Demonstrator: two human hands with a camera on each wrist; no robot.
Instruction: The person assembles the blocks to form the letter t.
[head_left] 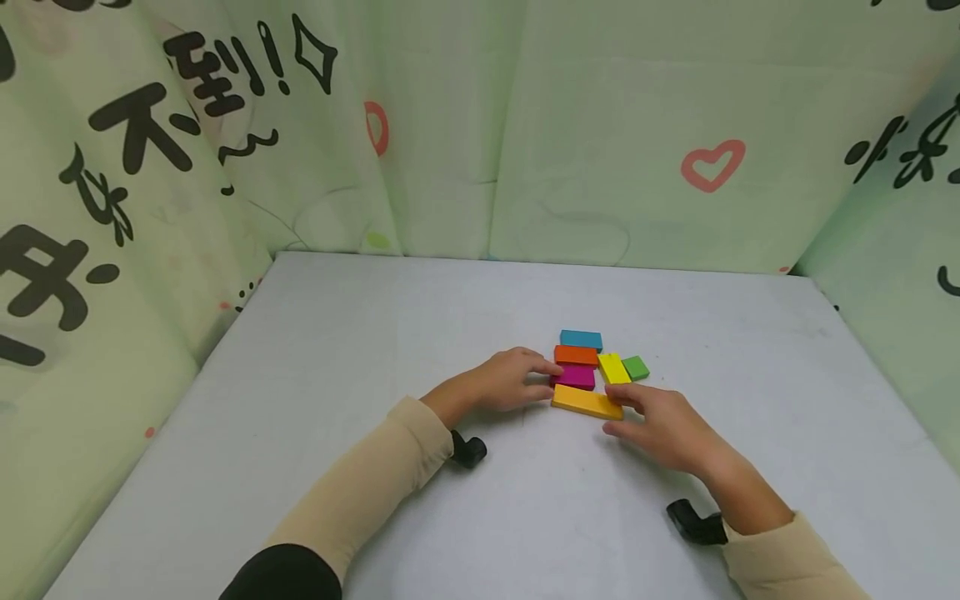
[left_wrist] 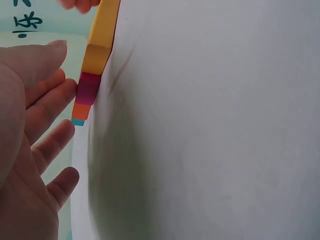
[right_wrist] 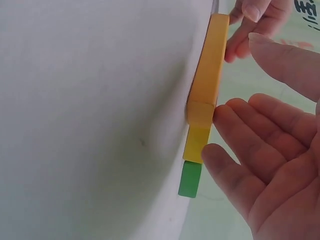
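Observation:
A small group of flat coloured blocks lies on the white table. In the head view, a blue block, a red-orange block and a magenta block form a column, with a long amber block at the near end. Right of the column a yellow block lies slanted beside a green block. My left hand has its fingertips at the left side of the magenta block, fingers loosely extended. The right hand touches the amber block's right end with relaxed fingers; its thumb stands apart.
The white table is bordered at the back and both sides by a pale green curtain with black characters and red hearts. A black curved piece sits at the left wrist, another black piece at the right.

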